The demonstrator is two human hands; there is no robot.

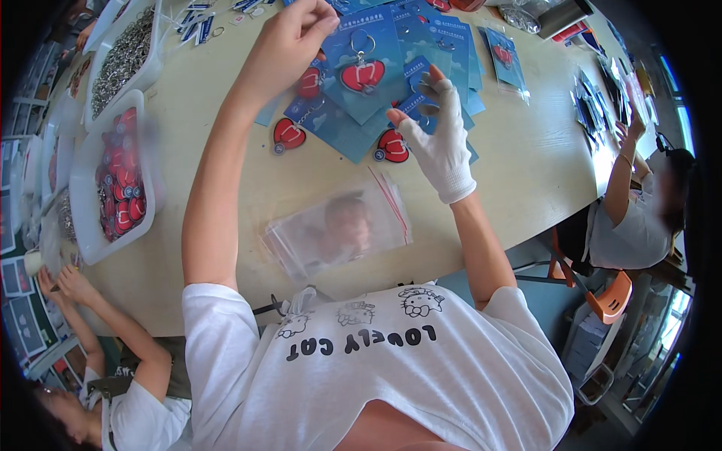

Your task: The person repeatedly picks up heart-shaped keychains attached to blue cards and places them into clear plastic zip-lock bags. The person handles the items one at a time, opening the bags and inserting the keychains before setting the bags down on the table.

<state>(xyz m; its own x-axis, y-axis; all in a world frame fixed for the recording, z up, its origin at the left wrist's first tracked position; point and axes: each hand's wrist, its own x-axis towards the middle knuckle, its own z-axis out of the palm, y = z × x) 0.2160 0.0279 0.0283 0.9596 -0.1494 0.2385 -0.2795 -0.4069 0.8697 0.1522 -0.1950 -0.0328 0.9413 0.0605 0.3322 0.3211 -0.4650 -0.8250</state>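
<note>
Across a pale wood-look table (pixel 436 259), the bare left hand (pixel 304 34), grip unclear, and spread white-gloved right hand (pixel 438 128) flank a red heart-shaped keychain (pixel 363 76) on blue card (pixel 364 109), apparently mid-mounting, next needing a pinch.

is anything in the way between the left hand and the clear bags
Yes: blue cards and red hearts lie between the left hand and the clear bags; nothing visible covers the bags.

The one head-worn fisheye view looks steeply down over the wearer's white shirt (pixel 451 391) onto the pale table (pixel 538 161). It sits close above the left hand (pixel 295 36) and right hand (pixel 436 135), straight edges bending toward its dark rim.
</note>
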